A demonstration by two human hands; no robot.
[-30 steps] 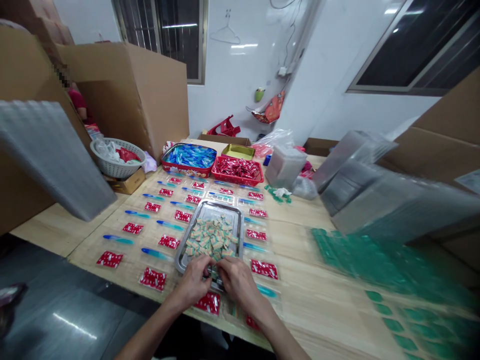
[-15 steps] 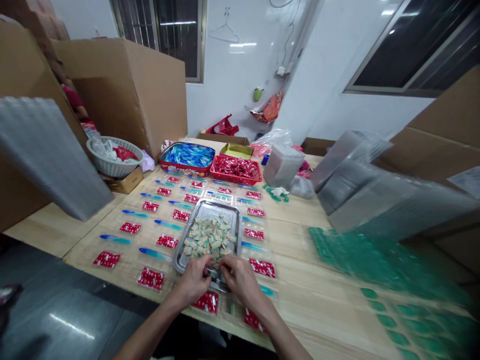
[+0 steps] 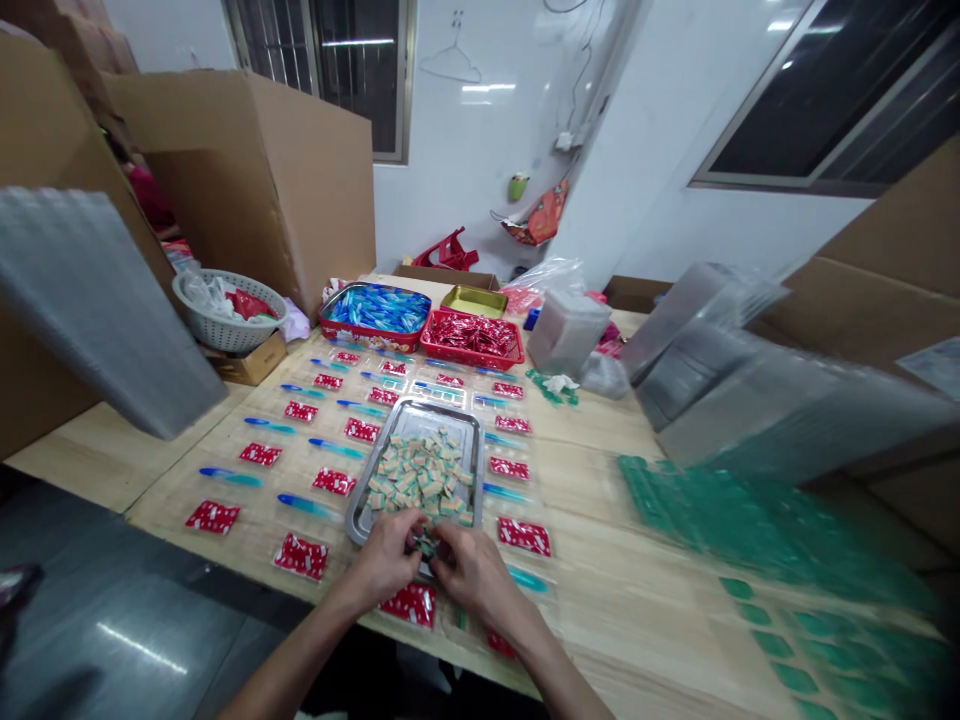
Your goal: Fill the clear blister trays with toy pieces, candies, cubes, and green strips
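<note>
Hands [image 3: 386, 555] close together, tan pieces [image 3: 420, 470] beyond

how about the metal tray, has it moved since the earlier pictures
No, the metal tray has stayed put; its gap to the red basket looks unchanged.

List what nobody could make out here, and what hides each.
Head view: whatever is between the left grip and right grip; both cover most of it.
Head view: part of a red packet; the right forearm covers it.
Head view: print on the carton label; too blurred.
Head view: number of green sheets; blurred.
</note>
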